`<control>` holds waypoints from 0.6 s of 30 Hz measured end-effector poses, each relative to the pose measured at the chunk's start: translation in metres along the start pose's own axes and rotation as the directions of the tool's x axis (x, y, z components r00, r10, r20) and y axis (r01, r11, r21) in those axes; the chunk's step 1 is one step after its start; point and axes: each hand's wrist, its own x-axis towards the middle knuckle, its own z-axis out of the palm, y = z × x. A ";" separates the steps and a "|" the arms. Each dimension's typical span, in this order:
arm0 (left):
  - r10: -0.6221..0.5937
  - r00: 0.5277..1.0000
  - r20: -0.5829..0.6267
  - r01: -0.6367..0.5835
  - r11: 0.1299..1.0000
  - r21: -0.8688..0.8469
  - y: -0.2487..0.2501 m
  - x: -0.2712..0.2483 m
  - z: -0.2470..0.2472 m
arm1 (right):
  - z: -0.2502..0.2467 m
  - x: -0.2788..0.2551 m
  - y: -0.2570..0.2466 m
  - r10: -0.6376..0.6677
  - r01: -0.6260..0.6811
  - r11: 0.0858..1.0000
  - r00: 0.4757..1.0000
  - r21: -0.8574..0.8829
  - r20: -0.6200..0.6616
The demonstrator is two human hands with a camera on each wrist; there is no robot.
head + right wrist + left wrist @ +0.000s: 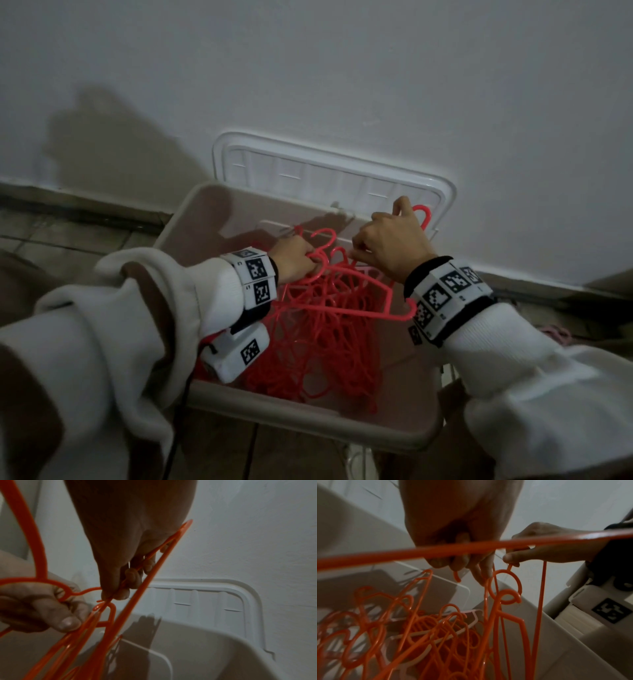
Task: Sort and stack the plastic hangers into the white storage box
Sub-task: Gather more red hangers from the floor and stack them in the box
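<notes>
Left hand [297, 259] grips hanger hooks above the red hangers [318, 346] heaped in the white storage box [308, 416]. Right hand [394, 246] pinches one hanger [154, 574], apparently tangled with others.

Lower hangers [308, 359] an unreadable tangle; storage box [308, 416] floor beneath them hidden (near corner behind left sleeve [113, 342])

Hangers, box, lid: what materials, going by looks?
Thin orange-red hangers: likely moulded plastic, glossy, with highlights along the rods. White storage box: probably matte plastic, with a thick rounded rim. Ribbed white lid leaning on the wall: plastic too, slightly shinier, with a moulded raised border.
</notes>
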 end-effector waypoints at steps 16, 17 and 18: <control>-0.081 0.997 0.013 0.077 0.979 0.188 -0.024 -0.003 -0.014 | -0.005 -0.007 0.029 0.215 -0.212 0.977 0.969 0.039 -0.125; -0.110 0.994 0.019 0.105 0.977 0.188 -0.026 -0.002 -0.015 | -0.003 -0.008 0.034 0.267 -0.264 0.964 0.951 0.039 -0.158; -0.138 0.990 0.023 0.132 0.974 0.185 -0.026 -0.001 -0.017 | -0.001 -0.008 0.039 0.325 -0.323 0.945 0.925 0.042 -0.195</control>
